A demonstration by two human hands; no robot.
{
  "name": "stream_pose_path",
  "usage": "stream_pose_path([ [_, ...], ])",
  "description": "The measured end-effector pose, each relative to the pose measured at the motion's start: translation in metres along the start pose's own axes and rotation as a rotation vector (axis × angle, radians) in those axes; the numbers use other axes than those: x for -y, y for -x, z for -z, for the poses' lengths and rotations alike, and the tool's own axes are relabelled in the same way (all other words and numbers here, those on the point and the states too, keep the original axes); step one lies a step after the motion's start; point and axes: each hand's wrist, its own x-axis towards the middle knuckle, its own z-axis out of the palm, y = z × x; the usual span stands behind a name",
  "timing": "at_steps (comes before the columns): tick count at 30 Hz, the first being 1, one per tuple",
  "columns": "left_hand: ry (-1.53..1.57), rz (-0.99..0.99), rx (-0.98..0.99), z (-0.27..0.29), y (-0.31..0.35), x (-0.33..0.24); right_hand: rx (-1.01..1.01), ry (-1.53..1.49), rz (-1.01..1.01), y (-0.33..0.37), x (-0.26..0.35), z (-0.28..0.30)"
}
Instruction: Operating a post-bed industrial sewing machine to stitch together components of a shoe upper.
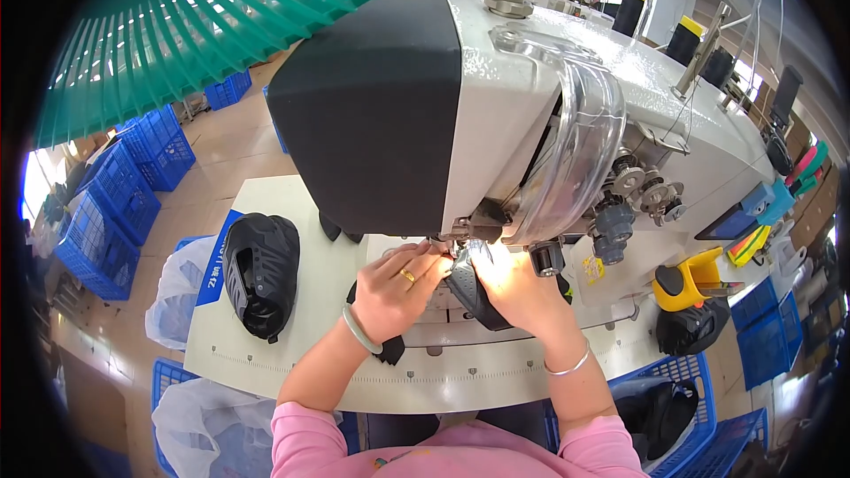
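Big sewing machine (505, 80) over a pale bench (460, 389), two hands on a black shoe piece (474, 292) at the stitching point

From where I stand, the machine fills twelve o'clock, and a loose black shoe upper (257, 252) sits towards nine o'clock on the bench, safely out of the way. The shoe piece lies at five o'clock from the presser foot (459, 228), its tip right by it. The right hand (522, 288) grasps its body from four o'clock, thumb along the top; the left hand (398, 288), at eight o'clock, pinches the near edge with its fingertips. I'd let the right hand do the turning, keep the edge flat without tugging, feed slowly round the curve, and mind those left fingertips, which look awfully close to the needle area
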Motion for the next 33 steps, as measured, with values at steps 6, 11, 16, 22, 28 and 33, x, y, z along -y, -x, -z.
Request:
stream_pose_path([
  [6,-0.104,-0.053,0.019,0.002,-0.005,-0.008,0.142,-0.295,-0.298,-0.007,-0.019,-0.012],
  [11,-0.108,-0.080,0.051,0.005,-0.009,-0.011,0.396,-0.290,-0.250,-0.026,-0.021,0.008],
  [16,0.005,-0.042,0.002,0.006,-0.007,-0.005,0.369,-0.257,-0.141,-0.024,-0.032,-0.009],
  [22,0.618,0.882,0.020,-0.009,-0.005,0.025,-0.003,-0.306,-0.157,-0.001,-0.021,-0.017],
  [28,0.689,0.779,0.014,-0.028,0.001,0.030,-0.241,-0.096,0.133,0.023,0.004,-0.012],
  [33,0.520,0.738,0.023,-0.015,-0.010,0.016,-0.311,-0.119,0.154,0.019,0.005,-0.021],
])
